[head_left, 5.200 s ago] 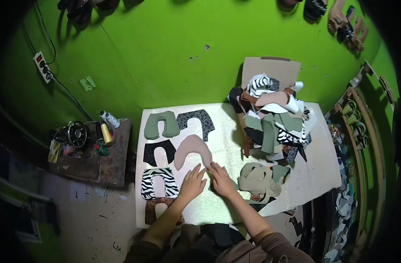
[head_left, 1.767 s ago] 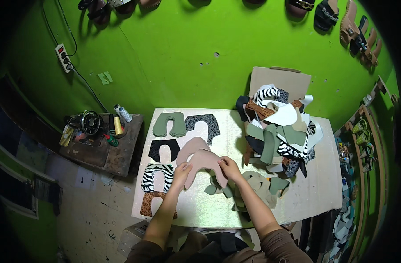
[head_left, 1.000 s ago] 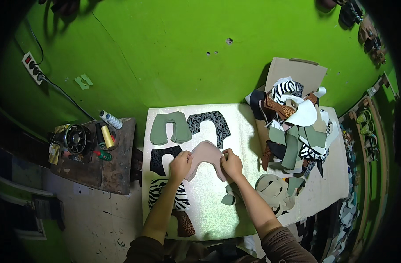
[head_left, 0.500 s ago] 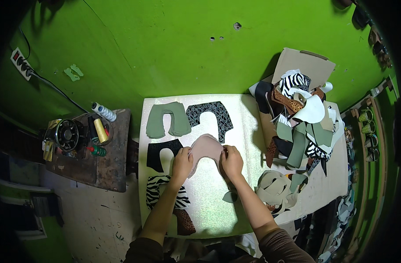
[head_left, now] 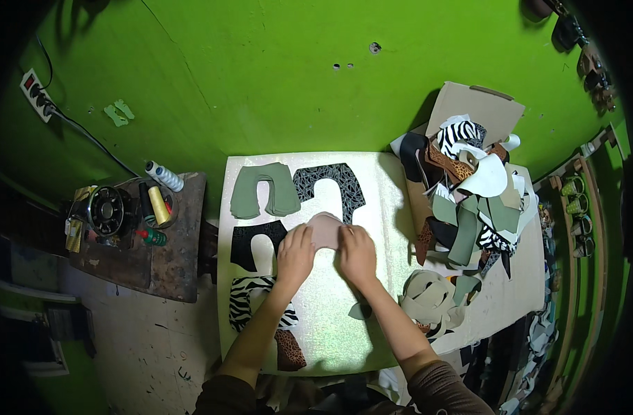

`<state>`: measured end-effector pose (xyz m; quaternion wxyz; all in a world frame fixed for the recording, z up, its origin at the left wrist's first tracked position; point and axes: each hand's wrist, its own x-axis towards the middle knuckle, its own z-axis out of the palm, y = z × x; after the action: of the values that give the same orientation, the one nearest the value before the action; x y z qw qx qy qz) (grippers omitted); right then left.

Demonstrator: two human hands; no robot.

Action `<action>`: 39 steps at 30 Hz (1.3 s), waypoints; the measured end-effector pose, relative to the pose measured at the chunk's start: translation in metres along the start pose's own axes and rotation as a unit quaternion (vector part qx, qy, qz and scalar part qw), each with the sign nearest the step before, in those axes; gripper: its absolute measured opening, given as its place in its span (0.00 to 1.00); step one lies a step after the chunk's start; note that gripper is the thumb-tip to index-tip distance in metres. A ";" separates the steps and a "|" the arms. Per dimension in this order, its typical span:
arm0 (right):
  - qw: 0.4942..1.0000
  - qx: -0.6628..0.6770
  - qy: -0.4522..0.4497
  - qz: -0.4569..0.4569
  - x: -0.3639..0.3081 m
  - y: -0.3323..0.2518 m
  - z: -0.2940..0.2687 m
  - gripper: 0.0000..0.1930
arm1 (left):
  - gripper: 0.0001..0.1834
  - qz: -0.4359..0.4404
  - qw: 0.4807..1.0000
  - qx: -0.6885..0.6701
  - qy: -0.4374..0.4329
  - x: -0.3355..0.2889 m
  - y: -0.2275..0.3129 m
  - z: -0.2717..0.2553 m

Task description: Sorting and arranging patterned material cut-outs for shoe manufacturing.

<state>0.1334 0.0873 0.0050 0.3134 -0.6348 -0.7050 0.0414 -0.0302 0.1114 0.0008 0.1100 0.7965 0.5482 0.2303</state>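
A pinkish-beige U-shaped stack of cut pieces (head_left: 326, 232) lies at the middle of the pale shiny table, its curved end pointing away from me. My left hand (head_left: 295, 254) curls over its left leg and my right hand (head_left: 358, 254) over its right leg, so most of both legs is hidden. Beyond my hands rest a green U-shaped stack (head_left: 244, 191) and a black U-shaped piece with pale lines (head_left: 351, 187). Beside my left hand is a plain black U-shaped piece (head_left: 241, 249). Zebra-print pieces (head_left: 240, 304) and a leopard-print piece (head_left: 289, 351) lie partly under my left forearm.
At the right, a cardboard box (head_left: 462, 104) overflows with mixed scraps; a beige scrap heap (head_left: 427, 301) sits nearer. A small dark green scrap (head_left: 358, 310) lies by my right forearm. On the left, a wooden sewing machine table (head_left: 178, 256) carries thread cones (head_left: 165, 176). Shelves (head_left: 579, 277) line the right wall.
Both hands have moved inward over the beige stack's legs and now cover more of it. Their fingers have shifted from its outer edges onto its top.
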 end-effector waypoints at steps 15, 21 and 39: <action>0.980 -0.084 -0.176 -0.042 -0.031 0.019 -0.002 0.25 | 0.28 0.036 0.990 0.139 -0.012 -0.020 0.003 0.033; 0.975 -0.013 -0.223 0.008 -0.103 0.017 -0.086 0.27 | 0.29 -0.045 0.996 -0.042 -0.069 -0.082 0.081 0.029; 0.835 0.499 -0.166 0.160 -0.119 0.167 -0.225 0.30 | 0.38 -0.066 0.932 -0.350 -0.069 -0.078 0.286 0.075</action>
<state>0.3898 -0.0664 0.0626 0.4548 -0.4799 -0.5187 0.5419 0.2183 -0.0619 0.0390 0.4337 0.6836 0.4754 0.3444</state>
